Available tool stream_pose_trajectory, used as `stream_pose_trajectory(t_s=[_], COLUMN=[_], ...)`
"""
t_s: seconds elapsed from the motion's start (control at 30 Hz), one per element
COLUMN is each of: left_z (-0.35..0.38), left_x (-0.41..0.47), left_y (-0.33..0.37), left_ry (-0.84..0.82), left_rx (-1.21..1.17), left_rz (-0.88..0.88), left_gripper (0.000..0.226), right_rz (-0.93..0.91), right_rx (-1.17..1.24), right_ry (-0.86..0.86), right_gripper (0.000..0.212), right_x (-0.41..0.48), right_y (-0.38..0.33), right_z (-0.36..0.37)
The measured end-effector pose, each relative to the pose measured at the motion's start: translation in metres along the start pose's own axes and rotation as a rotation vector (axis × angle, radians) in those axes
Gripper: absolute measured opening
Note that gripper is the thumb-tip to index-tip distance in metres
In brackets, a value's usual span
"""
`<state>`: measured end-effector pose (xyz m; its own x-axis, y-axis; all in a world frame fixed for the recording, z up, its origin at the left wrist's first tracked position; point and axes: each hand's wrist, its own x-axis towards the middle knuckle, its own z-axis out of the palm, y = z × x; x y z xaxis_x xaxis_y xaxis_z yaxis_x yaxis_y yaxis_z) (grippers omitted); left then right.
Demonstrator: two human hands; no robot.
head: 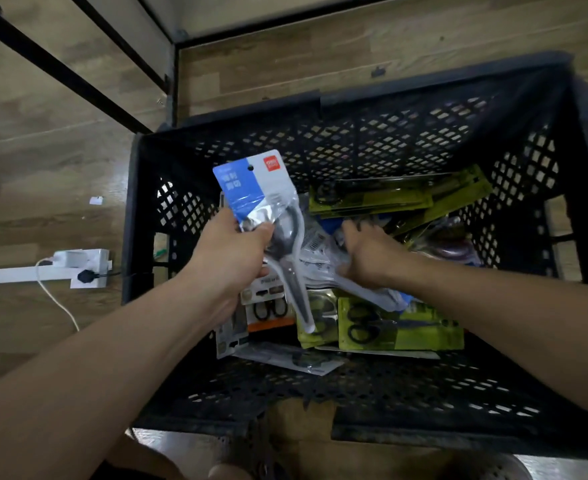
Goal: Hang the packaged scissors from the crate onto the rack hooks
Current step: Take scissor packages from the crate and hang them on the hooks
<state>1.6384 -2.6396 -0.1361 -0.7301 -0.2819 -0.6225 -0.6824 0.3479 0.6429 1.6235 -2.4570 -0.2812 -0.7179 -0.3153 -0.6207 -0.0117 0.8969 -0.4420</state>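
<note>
A black lattice crate (354, 140) stands on the floor below me, holding several packaged scissors. My left hand (230, 251) grips one blue-and-white scissors pack (251, 192) above the crate's left side, hang hole at the top and blades pointing down toward me. My right hand (368, 251) reaches into the crate's middle, fingers curled around the white packs (320, 251) lying there. Yellow-green scissors packs lie at the back right (372, 199) and at the front (403, 327). No hooks are in view.
Black metal rack bars (78, 81) and a rack post (171, 81) run across the wooden floor at the upper left. A white power strip (81, 265) with a cable lies on the floor left of the crate. The crate's near wall (354, 393) rises toward me.
</note>
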Motion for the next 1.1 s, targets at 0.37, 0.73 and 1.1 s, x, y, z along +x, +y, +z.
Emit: stream_pose_trajectory(t_s=[0.37, 0.73, 1.1], left_z=[-0.010, -0.012, -0.018], left_x=[0.003, 0.006, 0.007], left_y=[0.001, 0.007, 0.009], left_ry=[0.108, 0.102, 0.103], left_rx=[0.029, -0.007, -0.040], left_rz=[0.041, 0.031, 0.009], left_gripper=[0.029, 0.031, 0.034], right_rz=[0.004, 0.052, 0.061], right_rx=[0.163, 0.911, 1.162], right_ry=[-0.045, -0.179, -0.114], right_gripper=[0.037, 0.023, 0.026], right_x=[0.016, -0.007, -0.007], right_y=[0.002, 0.013, -0.009], right_z=[0.007, -0.013, -0.026])
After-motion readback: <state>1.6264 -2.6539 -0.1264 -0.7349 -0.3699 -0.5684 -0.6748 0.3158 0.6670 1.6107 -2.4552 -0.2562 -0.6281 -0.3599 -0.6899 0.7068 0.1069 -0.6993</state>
